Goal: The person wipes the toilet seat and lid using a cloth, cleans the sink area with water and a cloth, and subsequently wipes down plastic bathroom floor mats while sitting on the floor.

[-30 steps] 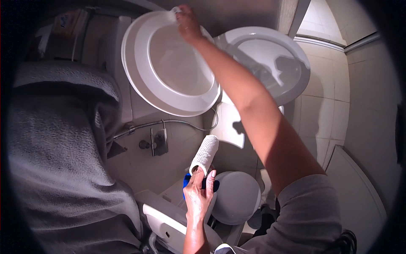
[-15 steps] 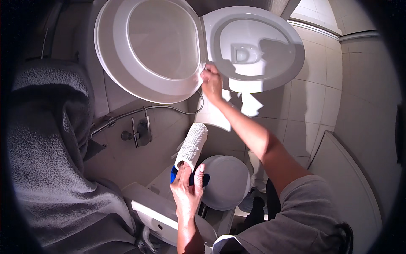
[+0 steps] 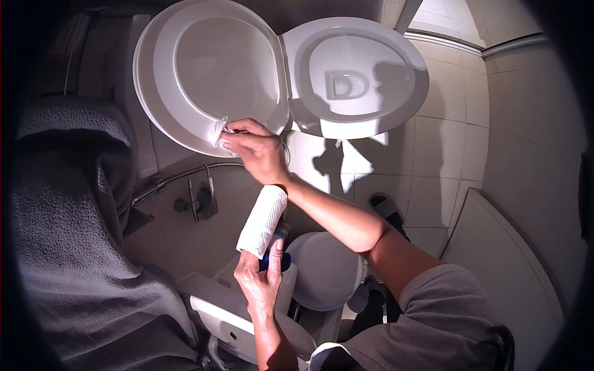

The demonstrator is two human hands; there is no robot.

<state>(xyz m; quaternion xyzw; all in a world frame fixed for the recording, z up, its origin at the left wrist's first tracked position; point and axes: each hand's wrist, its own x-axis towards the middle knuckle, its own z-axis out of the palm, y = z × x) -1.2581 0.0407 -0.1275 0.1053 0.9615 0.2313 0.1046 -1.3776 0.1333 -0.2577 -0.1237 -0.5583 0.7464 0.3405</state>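
Observation:
A white toilet fills the top of the view, its lid [image 3: 210,68] raised beside the open seat and bowl [image 3: 359,74]. My right hand [image 3: 260,154] presses a crumpled white paper wipe [image 3: 219,131] against the lower rim of the lid. Below it, my left hand [image 3: 263,284] holds a roll of white paper towel [image 3: 263,219] together with a blue-capped bottle [image 3: 275,260], which is mostly hidden behind the roll and fingers.
A grey towel [image 3: 68,235] hangs along the left side. A metal hose and wall valve [image 3: 198,201] sit beneath the lid. A round white bin lid [image 3: 325,272] and a white fixture [image 3: 229,309] lie near my left hand. A sandalled foot [image 3: 387,207] stands on the tiled floor.
My right hand has slid with the wipe from the lid's top edge, round its rim, down to the lower edge. The left hand still holds the roll and bottle.

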